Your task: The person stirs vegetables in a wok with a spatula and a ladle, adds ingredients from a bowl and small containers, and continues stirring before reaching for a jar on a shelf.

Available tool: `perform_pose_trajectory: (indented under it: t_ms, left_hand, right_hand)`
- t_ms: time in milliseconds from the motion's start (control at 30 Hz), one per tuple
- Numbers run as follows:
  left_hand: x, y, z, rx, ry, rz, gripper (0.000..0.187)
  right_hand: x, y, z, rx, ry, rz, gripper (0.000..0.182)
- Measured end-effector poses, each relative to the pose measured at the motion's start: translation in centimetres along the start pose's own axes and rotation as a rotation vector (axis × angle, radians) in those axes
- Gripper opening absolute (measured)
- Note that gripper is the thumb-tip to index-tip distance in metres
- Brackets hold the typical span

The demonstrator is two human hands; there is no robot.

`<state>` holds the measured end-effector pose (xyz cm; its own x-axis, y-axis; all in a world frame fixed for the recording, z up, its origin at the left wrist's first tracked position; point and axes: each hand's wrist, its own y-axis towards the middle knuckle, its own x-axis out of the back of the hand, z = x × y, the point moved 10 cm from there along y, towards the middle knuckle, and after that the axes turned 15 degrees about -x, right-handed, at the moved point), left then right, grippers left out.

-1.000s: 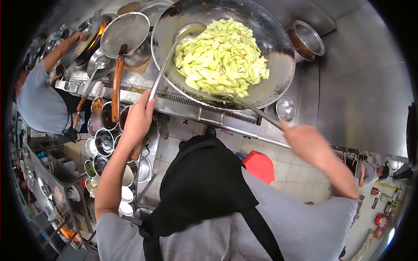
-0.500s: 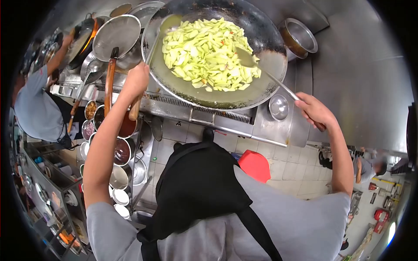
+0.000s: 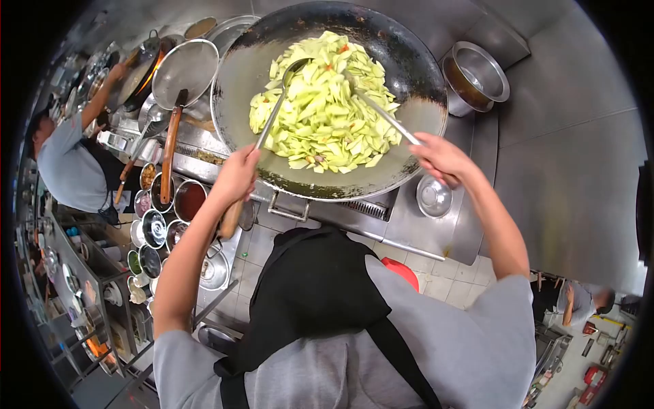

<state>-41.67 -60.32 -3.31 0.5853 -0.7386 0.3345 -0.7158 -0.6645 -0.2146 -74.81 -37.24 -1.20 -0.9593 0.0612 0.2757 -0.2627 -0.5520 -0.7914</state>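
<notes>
A large wok (image 3: 235, 88) holds a heap of pale green sliced vegetables (image 3: 327, 129) with a few red bits. My left hand (image 3: 236, 176) is closed around a wok ladle (image 3: 274, 112); its wooden handle end sticks out below the fist. The ladle's bowl lies on the left upper part of the heap. My right hand (image 3: 441, 157) grips a second metal ladle (image 3: 387, 117) over the wok's right rim. That ladle's head is buried among the slices and hidden.
Left of the wok sit a round strainer (image 3: 185, 75) with a wooden handle and several seasoning containers (image 3: 189, 201). Nested metal pots (image 3: 477, 75) and a small metal bowl (image 3: 434, 196) stand right. A co-worker (image 3: 75, 163) works at another wok at far left; a red stool (image 3: 400, 273) is below.
Both ladles have moved inward, and the vegetables are pushed into a taller heap. My left hand has come right and down, my right hand left. The right ladle's head, visible before, is now covered.
</notes>
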Motion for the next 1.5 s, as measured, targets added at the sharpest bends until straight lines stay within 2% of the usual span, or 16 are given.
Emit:
perform_pose_trajectory:
  t_ms: [167,233,267,333,467,500,600,667,700,867,1000,1100,1167,1233,1333,1500]
  left_hand:
    - [3.4,1.4,-0.5,-0.093,0.286,-0.136,0.034]
    - [4.6,6.0,-1.5,-0.299,0.606,-0.19,0.034]
    - [4.8,8.4,-2.2,-0.445,0.77,-0.249,0.032]
    - [3.7,13.3,-2.8,-0.458,0.975,-0.128,0.031]
    - [0.9,19.9,0.3,-0.066,0.432,0.054,0.038]
    - [-0.3,19.6,0.1,0.029,0.297,0.086,0.038]
    - [-0.3,14.8,-1.8,-0.023,0.444,0.051,0.037]
    - [2.2,9.8,-3.1,-0.362,0.696,-0.052,0.038]
    - [3.0,6.5,-3.5,-0.374,0.666,-0.081,0.039]
    - [4.6,-2.9,-4.0,-0.284,0.621,-0.044,0.045]
    - [6.5,-7.2,-2.5,-0.277,0.57,-0.078,0.043]
    - [7.7,-8.7,-0.2,-0.242,0.367,-0.072,0.043]
    - [8.1,-8.3,1.3,-0.271,0.326,-0.075,0.043]
    - [8.2,-7.1,3.1,-0.325,0.318,-0.088,0.043]
    - [8.9,-5.1,2.8,-0.392,0.307,-0.11,0.043]
    - [11.3,-6.3,2.6,-0.381,0.214,-0.097,0.042]
  right_hand:
    - [12.9,-4.9,-2.9,-0.083,-0.224,-0.483,0.022]
    - [15.8,-2.8,-2.8,-0.064,-0.219,-0.496,0.026]
    - [16.3,-0.3,-2.3,-0.042,-0.259,-0.485,0.025]
    - [16.8,6.4,-1.7,0.0,-0.336,-0.464,0.024]
    - [10.6,19.1,2.5,0.042,-0.063,-0.037,0.021]
    - [8.4,19.6,3.8,0.027,-0.095,-0.094,0.023]
    - [5.0,15.4,6.5,0.137,-0.294,-0.218,0.028]
    - [6.7,9.7,7.1,0.277,-0.555,-0.412,0.032]
    - [7.9,7.0,7.2,0.389,-0.691,-0.548,0.036]
    - [4.3,-9.8,8.0,0.119,-1.101,-0.981,0.035]
    - [-0.8,-19.4,8.2,-0.031,-1.251,-0.95,0.038]
    - [-5.4,-20.5,4.8,-0.275,-1.363,-0.731,0.042]
    - [-9.9,-15.6,1.8,-0.107,-1.384,-0.701,0.045]
    - [-12.1,-6.7,0.2,0.133,-1.253,-0.879,0.047]
    - [-9.4,0.6,2.9,-0.017,-1.164,-0.976,0.03]
    - [-8.3,-9.3,8.7,-0.068,-1.362,-0.92,0.026]
